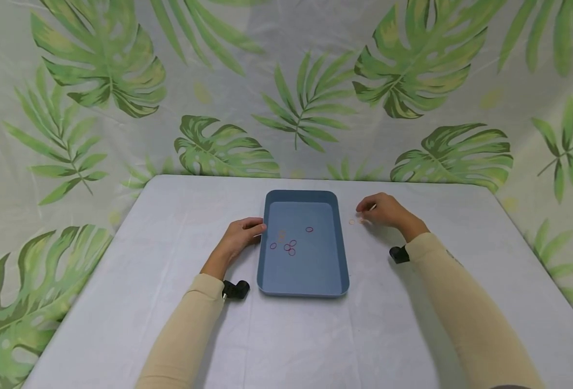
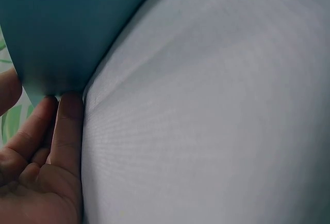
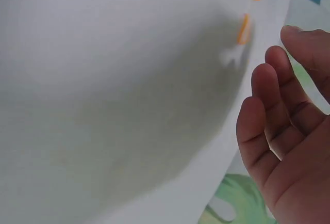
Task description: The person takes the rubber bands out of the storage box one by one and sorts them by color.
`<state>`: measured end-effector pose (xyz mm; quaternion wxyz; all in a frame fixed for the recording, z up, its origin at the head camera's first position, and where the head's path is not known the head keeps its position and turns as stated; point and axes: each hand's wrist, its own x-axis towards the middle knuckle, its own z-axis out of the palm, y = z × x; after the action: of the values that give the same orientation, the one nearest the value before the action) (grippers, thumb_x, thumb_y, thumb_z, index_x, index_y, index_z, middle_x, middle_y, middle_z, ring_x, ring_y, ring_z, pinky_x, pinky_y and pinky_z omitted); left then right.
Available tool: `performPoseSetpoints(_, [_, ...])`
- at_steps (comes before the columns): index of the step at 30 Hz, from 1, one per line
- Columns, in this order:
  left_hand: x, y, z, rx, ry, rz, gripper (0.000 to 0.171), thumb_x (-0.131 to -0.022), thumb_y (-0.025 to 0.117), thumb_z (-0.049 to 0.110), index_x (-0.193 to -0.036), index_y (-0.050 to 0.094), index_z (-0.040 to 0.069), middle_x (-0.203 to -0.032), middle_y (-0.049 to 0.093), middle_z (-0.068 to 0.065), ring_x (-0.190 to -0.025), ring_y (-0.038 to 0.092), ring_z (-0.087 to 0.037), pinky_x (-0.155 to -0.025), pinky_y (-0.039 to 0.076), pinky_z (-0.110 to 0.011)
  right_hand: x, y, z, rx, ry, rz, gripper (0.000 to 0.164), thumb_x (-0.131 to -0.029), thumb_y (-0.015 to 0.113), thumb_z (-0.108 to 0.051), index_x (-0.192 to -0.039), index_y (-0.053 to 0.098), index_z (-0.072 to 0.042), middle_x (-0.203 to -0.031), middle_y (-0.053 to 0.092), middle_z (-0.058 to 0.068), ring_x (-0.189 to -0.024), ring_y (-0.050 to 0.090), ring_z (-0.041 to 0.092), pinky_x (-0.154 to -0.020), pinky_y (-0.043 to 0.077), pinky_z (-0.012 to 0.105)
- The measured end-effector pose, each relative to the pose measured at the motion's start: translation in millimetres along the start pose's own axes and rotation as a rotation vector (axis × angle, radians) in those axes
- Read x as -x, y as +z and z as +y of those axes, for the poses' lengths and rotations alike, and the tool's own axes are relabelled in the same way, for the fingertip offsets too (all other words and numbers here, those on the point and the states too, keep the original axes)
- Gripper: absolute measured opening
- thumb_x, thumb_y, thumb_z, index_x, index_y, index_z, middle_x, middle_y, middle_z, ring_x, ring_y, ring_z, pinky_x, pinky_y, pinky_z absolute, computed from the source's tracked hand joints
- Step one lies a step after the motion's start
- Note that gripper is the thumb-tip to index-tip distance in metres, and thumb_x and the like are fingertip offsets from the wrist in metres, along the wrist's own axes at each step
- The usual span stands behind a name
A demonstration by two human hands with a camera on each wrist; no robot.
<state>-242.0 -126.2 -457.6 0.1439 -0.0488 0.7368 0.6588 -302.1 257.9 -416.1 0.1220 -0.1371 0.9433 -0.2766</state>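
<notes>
A shallow blue tray point(image 1: 310, 270) lies on the white table. My left hand point(image 1: 240, 235) holds its left side, thumb at the rim; in the left wrist view the fingers point(image 2: 67, 126) lie against the outer wall, close to the tablecloth. Inside the tray are several thin red rings, like small rubber bands point(image 1: 309, 229), and some faint orange ones point(image 1: 282, 234). Beyond the right wall hovers my right hand point(image 1: 383, 209), fingers loosely bent, thumb apart from them, nothing between. Two orange bands point(image 3: 243, 29) lie on the cloth near its fingertips.
White cloth covers the table point(image 1: 296, 340). A leaf-printed curtain point(image 1: 305, 97) hangs behind its back edge. Black wrist cameras point(image 1: 236, 290) are strapped at both sleeves.
</notes>
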Motion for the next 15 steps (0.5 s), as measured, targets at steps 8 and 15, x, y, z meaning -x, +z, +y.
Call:
performPoseSetpoints(8, [0.8,-1.5,1.4,-0.001,0.005,-0.006,0.047,-0.096,0.064,0.015,-0.139,0.054,-0.001,-0.143,0.055,-0.021,-0.130,0.056,-0.032,-0.110,0.048,-0.042,-4,-4,-23,0.004,-0.069,-0.004,0.025,-0.096,0.058,-0.008,-0.117,0.070,-0.001,-0.114,0.070,0.019,-0.104,0.063,0.034,-0.088,0.053,0.046])
performPoseSetpoints(15, [0.1,-1.8,0.3,0.005,-0.007,-0.007,0.048,-0.095,0.065,0.014,-0.140,0.054,0.000,-0.145,0.054,-0.020,-0.132,0.055,-0.032,-0.111,0.047,-0.042,-7,-3,-57,-0.035,-0.127,-0.011,0.026,-0.097,0.059,-0.008,-0.120,0.068,0.000,-0.115,0.069,0.019,-0.102,0.063,0.032,-0.088,0.053,0.047])
